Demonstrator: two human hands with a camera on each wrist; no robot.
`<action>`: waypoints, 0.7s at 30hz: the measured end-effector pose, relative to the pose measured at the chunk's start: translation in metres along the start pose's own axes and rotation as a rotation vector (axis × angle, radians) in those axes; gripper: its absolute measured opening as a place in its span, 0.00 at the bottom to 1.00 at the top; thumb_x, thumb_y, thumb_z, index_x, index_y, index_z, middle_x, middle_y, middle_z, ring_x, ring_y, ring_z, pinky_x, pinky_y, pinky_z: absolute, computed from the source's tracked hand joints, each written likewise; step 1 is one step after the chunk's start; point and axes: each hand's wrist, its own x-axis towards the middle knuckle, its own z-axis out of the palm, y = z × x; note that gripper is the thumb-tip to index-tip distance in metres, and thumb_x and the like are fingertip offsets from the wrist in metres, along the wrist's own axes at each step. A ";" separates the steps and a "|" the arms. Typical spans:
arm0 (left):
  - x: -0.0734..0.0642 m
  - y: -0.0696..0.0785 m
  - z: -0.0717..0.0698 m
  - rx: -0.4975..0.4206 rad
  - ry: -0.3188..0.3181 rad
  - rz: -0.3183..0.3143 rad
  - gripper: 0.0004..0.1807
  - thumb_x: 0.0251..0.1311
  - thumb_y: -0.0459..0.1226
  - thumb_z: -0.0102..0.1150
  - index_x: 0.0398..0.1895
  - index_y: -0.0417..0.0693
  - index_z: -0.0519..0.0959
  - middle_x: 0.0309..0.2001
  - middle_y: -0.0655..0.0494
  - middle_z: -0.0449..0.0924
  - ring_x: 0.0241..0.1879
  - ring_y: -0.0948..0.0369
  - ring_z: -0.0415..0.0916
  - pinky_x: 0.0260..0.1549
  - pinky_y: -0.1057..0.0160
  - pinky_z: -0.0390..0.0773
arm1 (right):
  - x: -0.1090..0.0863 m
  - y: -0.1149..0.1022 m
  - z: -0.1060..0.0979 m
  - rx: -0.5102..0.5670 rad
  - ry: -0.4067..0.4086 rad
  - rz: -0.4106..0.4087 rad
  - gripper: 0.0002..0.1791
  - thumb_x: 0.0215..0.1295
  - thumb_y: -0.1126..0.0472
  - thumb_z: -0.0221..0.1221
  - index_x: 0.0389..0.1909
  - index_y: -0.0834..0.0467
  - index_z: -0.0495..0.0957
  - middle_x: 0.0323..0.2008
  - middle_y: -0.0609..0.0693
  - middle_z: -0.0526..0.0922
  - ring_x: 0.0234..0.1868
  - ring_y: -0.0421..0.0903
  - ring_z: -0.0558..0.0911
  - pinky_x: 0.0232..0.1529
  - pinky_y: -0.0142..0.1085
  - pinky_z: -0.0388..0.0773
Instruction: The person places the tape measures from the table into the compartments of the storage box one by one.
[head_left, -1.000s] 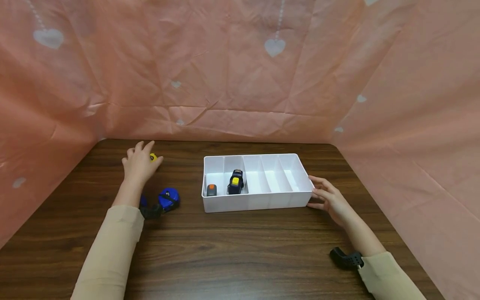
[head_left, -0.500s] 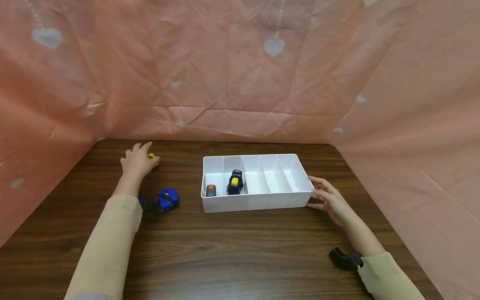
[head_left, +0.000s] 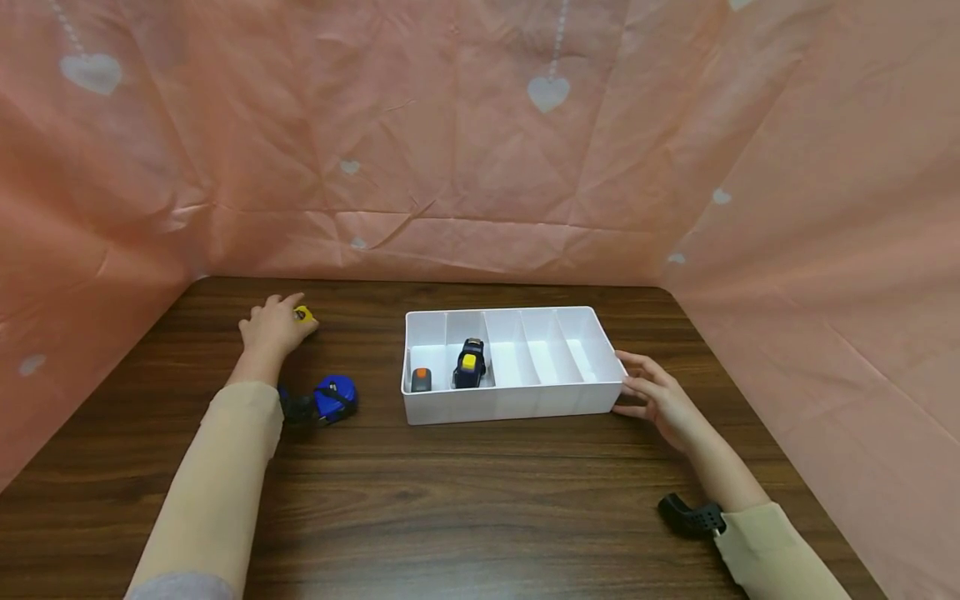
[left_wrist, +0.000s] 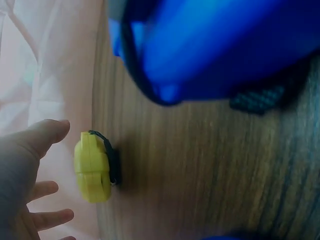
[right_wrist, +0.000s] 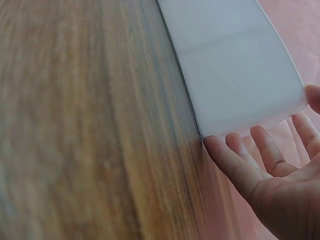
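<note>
At the table's back left, my left hand (head_left: 272, 329) reaches toward a yellow tape measure (head_left: 303, 314). The left wrist view shows a gap between the thumb and this tape measure (left_wrist: 92, 167), which has a black strap. My right hand (head_left: 663, 402) touches the right end of a white divided box (head_left: 510, 404) with extended fingertips (right_wrist: 217, 144). In the box's leftmost compartment lies a grey tape measure (head_left: 422, 380) with an orange button. The second compartment holds a dark tape measure (head_left: 469, 365) with a yellow button. A blue tape measure (head_left: 335, 398) lies nearer, right of my left wrist.
A blurred blue case (left_wrist: 215, 45) fills the top of the left wrist view. Wrist cameras, such as the black one on the right (head_left: 690, 517), hang beside the forearms. Pink cloth (head_left: 480, 167) walls the brown wooden table (head_left: 450, 500) at the back and sides.
My left hand has shifted slightly left and its raised fingers have come down beside the yellow tape measure. The right hand and box have stayed practically still.
</note>
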 end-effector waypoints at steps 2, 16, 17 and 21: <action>0.000 0.000 0.001 0.007 -0.002 -0.005 0.37 0.64 0.49 0.55 0.72 0.44 0.58 0.64 0.29 0.54 0.57 0.28 0.54 0.50 0.29 0.54 | 0.000 0.000 0.000 0.001 -0.002 -0.001 0.24 0.75 0.59 0.47 0.69 0.58 0.60 0.51 0.51 0.70 0.47 0.44 0.79 0.44 0.46 0.78; 0.007 -0.003 0.010 -0.031 -0.061 -0.016 0.35 0.65 0.48 0.53 0.71 0.42 0.59 0.62 0.27 0.55 0.58 0.27 0.54 0.51 0.28 0.53 | -0.001 -0.001 -0.001 0.021 -0.009 -0.010 0.23 0.75 0.60 0.47 0.68 0.58 0.61 0.50 0.52 0.70 0.47 0.44 0.79 0.44 0.46 0.78; 0.007 -0.003 0.011 -0.031 -0.066 -0.014 0.35 0.65 0.48 0.53 0.71 0.42 0.59 0.62 0.27 0.55 0.58 0.27 0.53 0.51 0.28 0.53 | -0.001 -0.001 -0.001 0.021 -0.010 -0.011 0.23 0.75 0.60 0.47 0.68 0.58 0.61 0.50 0.53 0.70 0.47 0.44 0.79 0.44 0.46 0.78; 0.007 -0.005 0.011 -0.026 -0.082 -0.016 0.35 0.65 0.48 0.53 0.71 0.42 0.59 0.62 0.27 0.55 0.58 0.27 0.53 0.51 0.28 0.53 | -0.001 -0.001 0.000 0.020 -0.012 -0.013 0.23 0.74 0.60 0.48 0.68 0.58 0.61 0.50 0.53 0.70 0.47 0.44 0.79 0.44 0.46 0.78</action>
